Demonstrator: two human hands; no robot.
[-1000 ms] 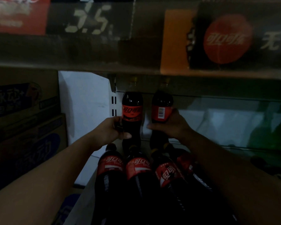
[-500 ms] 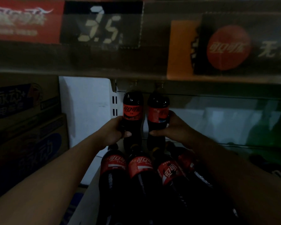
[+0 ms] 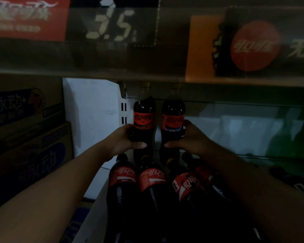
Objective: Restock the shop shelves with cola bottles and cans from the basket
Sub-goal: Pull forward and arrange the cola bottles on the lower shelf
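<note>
Two upright cola bottles with red labels stand at the back of a dim lower shelf. My left hand (image 3: 125,140) grips the left cola bottle (image 3: 144,113) at its waist. My right hand (image 3: 186,139) grips the right cola bottle (image 3: 173,114) the same way. Closer to me stands a row of several more cola bottles (image 3: 152,181) with red labels, their lower parts lost in shadow. The basket is out of view.
The upper shelf's front edge (image 3: 112,67) hangs just above the bottle caps, with a 3.5 price tag (image 3: 111,25) and a red cola sign (image 3: 254,45). Stacked cardboard boxes (image 3: 25,130) stand at the left. Green bottles (image 3: 295,141) sit at the right.
The right bottle has turned in my right hand, so its label now faces me instead of the barcode. Both bottles stay at the back of the shelf.
</note>
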